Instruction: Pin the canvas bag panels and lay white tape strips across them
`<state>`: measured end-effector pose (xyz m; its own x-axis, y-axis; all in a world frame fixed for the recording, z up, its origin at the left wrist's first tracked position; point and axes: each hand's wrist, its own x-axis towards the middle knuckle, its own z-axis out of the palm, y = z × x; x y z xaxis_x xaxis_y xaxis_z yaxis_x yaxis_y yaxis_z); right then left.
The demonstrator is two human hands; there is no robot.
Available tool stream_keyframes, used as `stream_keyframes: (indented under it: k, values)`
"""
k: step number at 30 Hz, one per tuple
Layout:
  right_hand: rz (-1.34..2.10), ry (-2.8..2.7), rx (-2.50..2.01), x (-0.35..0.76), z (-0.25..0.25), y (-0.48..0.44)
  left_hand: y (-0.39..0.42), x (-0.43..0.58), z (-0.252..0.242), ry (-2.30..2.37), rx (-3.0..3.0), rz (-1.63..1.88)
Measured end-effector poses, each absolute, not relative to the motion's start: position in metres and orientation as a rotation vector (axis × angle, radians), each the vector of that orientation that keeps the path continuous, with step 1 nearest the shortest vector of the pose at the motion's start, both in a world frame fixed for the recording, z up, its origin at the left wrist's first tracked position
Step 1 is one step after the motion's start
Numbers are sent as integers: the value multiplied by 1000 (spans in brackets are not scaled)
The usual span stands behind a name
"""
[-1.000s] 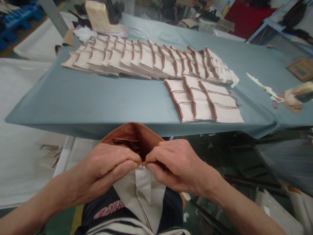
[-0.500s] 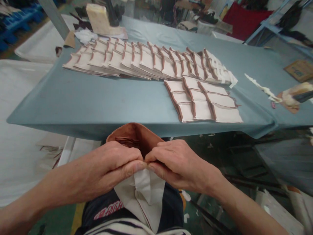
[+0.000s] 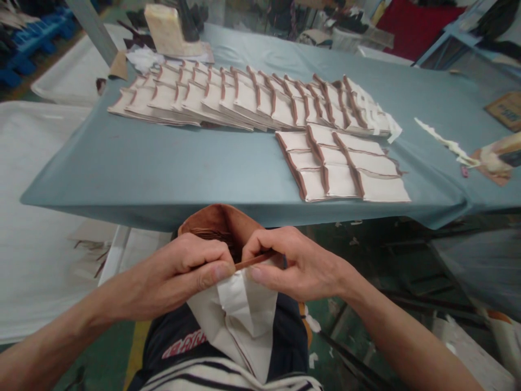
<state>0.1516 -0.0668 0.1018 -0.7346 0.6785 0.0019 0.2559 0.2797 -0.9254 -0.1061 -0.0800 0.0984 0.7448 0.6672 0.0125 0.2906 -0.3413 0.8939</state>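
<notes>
A cream fabric piece with a brown edge [image 3: 256,304] hangs over my lap, its top rim between both hands. My left hand [image 3: 199,266] is closed, thumb and fingers pinching the rim near its middle. Just beside it, my right hand [image 3: 293,263] pinches the same brown edge, with a short strip of it showing between and under the fingers. A white strip [image 3: 234,298] hangs from the rim below the fingertips. Behind the hands, a brown leather-like piece [image 3: 240,225] curves up against the table edge, with thin brown strips inside it.
On the blue-covered table [image 3: 163,168] lies a long overlapping row of cream pieces with brown edges [image 3: 244,100]. A smaller group [image 3: 342,168] sits nearer me at right. A yellowish block [image 3: 165,30] stands at the back left; white bins [image 3: 32,217] flank the table.
My right hand has moved slightly right and its fingers have loosened away from the left thumb, exposing more of the brown edge. My left hand stays pinched on the rim.
</notes>
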Motion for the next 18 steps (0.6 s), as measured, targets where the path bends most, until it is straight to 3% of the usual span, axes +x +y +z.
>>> stream_keyframes:
  k: [6,18]
  values:
    - [1289,-2139,-786,147,93,-68,-79,-102,103,792,1779,395]
    - [474,-2365,-649,148,89,-70,-84,-95,109,994,2040,527]
